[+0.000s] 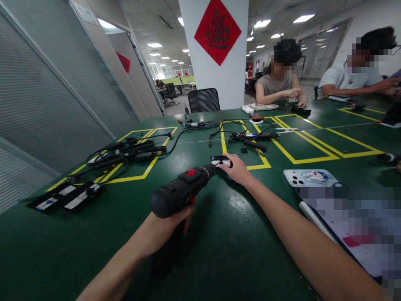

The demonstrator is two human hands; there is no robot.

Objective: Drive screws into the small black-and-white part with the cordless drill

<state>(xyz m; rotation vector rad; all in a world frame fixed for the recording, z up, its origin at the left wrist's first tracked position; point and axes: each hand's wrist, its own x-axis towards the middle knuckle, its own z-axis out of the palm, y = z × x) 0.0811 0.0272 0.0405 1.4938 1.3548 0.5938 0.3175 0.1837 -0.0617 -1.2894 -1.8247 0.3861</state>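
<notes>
My left hand is wrapped round the handle of a black cordless drill, with red parts at its switch and trigger. The drill points forward and to the right, over the green table. Its tip meets or nearly meets a small black and white part; I cannot tell whether they touch. My right hand is closed on that part from the right, and its fingers cover some of it. Just beyond lie a small black block and a black strip.
Black cables with adapters lie in a heap on the left, near flat black and white pieces. A screwdriver-like tool sits beyond my hands. To the right is a phone. Two people sit across the table.
</notes>
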